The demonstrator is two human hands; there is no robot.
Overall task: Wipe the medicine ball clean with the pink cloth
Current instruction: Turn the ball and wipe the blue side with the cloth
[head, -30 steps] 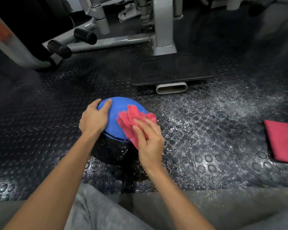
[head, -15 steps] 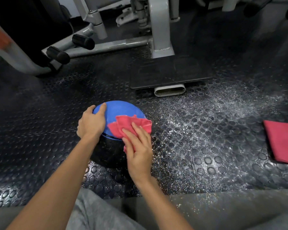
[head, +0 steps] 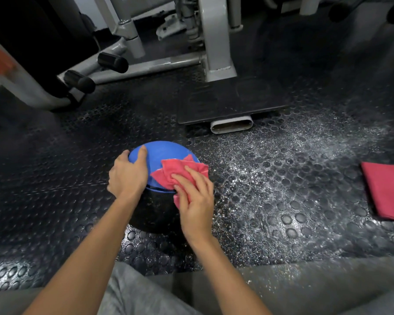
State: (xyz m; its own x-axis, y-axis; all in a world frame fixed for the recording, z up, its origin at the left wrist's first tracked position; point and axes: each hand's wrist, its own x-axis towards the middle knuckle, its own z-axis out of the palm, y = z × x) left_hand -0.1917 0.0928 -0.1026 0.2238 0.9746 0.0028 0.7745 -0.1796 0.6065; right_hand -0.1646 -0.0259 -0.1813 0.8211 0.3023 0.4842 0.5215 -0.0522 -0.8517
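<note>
A blue and black medicine ball (head: 166, 151) sits on the studded rubber floor in front of my knees. My left hand (head: 127, 176) lies on the ball's left side, fingers spread over the blue top and steadying it. The crumpled pink cloth (head: 175, 170) lies on the ball's right upper side. My right hand (head: 195, 198) presses the cloth against the ball with flat, nearly straight fingers. The ball's lower black half is partly hidden behind both hands.
A second folded pink cloth (head: 387, 192) lies on the floor at the far right. A grey gym machine frame (head: 216, 42) with a black footplate (head: 228, 103) stands behind the ball. Black padded rollers (head: 96, 69) stick out at the left. White dusty specks cover the floor (head: 282, 178).
My right hand slid the cloth from the ball's top down toward its right side and near me. The left hand stayed on the ball's left side.
</note>
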